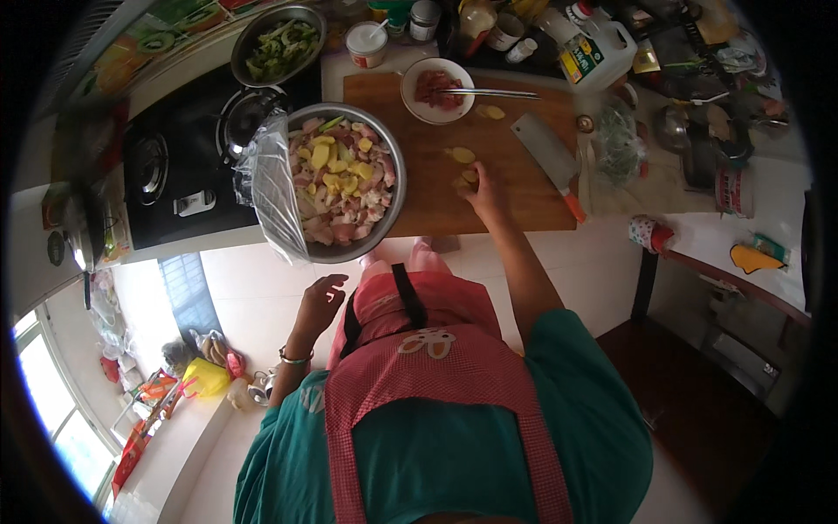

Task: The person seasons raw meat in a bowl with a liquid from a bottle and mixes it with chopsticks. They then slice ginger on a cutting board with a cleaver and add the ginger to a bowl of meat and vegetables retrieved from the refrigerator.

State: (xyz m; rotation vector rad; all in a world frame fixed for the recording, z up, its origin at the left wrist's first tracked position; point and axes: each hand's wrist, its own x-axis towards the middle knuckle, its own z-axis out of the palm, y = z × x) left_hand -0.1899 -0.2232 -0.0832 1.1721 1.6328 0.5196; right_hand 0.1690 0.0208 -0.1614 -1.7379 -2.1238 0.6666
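My right hand (485,194) reaches over the wooden cutting board (524,196), its fingers closed on a ginger slice (470,175) at the board's surface. More ginger slices (461,155) lie just beyond the fingertips. My left hand (323,301) hangs in front of the counter with its fingers loosely apart, holding nothing. Left of the board stands a large metal basin (395,188) of raw cut meat (358,214), topped with yellow ginger slices (327,157). A sheet of clear plastic wrap (278,188) drapes over the basin's left side.
A cleaver (543,150) with an orange handle lies on the board's right. Beyond are a white bowl (425,112) of red meat with chopsticks (497,93) and a white tub (367,44). A gas stove (150,170) and a bowl of greens (284,48) are at left.
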